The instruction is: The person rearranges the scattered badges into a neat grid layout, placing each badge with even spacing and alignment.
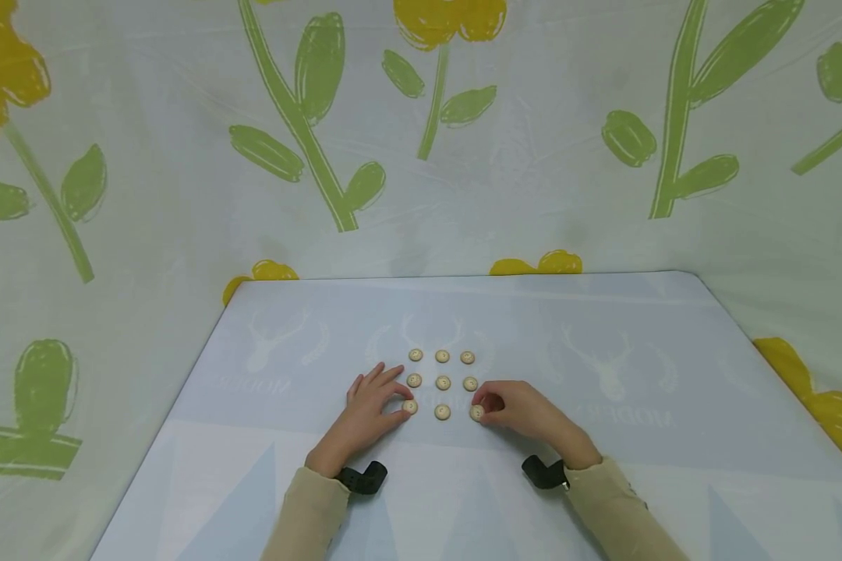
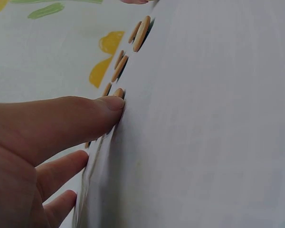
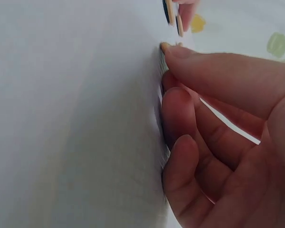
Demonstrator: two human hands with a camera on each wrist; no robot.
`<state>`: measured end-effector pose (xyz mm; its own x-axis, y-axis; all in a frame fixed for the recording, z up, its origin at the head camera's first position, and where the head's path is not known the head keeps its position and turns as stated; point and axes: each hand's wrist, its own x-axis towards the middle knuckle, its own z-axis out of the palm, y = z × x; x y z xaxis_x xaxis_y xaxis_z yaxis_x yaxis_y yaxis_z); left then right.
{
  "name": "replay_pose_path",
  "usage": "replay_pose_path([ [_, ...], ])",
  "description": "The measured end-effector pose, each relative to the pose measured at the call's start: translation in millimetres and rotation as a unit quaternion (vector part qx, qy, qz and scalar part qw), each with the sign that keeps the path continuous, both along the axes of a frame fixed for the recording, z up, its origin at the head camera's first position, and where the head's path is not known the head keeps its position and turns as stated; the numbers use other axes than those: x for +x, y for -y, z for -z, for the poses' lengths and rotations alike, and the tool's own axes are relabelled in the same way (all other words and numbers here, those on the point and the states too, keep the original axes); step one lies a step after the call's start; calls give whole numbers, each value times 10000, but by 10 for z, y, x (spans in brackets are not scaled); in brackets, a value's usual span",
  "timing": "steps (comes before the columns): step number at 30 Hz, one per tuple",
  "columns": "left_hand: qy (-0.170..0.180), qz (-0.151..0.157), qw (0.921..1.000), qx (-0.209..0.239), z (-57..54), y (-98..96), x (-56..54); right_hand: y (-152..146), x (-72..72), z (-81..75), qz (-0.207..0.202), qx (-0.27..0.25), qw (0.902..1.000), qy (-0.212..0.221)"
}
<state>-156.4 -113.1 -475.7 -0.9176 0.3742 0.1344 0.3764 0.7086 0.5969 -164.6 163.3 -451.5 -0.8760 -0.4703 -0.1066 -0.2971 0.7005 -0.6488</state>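
Round, pale wooden discs with small dark marks lie on the table in three rows of three. My left hand (image 1: 370,409) has thumb and index finger around the front-left disc (image 1: 410,407), the other fingers spread beside the grid. In the left wrist view, the thumb (image 2: 85,111) covers most of that disc. At the opposite front corner, my right hand (image 1: 522,409) pinches the front-right disc (image 1: 476,414) between thumb and index finger. Its remaining fingers curl in close to the tabletop in the right wrist view. Between the hands lies the front-middle disc (image 1: 443,412).
Behind the front row sit the middle disc (image 1: 443,382) and the back-row disc (image 1: 443,356) with their neighbours. The pale printed tabletop (image 1: 421,499) ends at a flower-patterned curtain (image 1: 463,210). Each wrist wears a black camera band (image 1: 365,478).
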Motion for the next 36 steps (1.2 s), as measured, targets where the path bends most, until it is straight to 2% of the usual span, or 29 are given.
replay_pose_path([
  [9,-71,22,10000,33,22,9,-10,26,23,24,-71,-39,9993,-365],
  [18,-54,-19,10000,63,23,3,-1,45,29,28,-73,71,9985,-534],
  [36,-65,-10,10000,50,18,3,-2,56,25,30,-141,236,9987,-436],
])
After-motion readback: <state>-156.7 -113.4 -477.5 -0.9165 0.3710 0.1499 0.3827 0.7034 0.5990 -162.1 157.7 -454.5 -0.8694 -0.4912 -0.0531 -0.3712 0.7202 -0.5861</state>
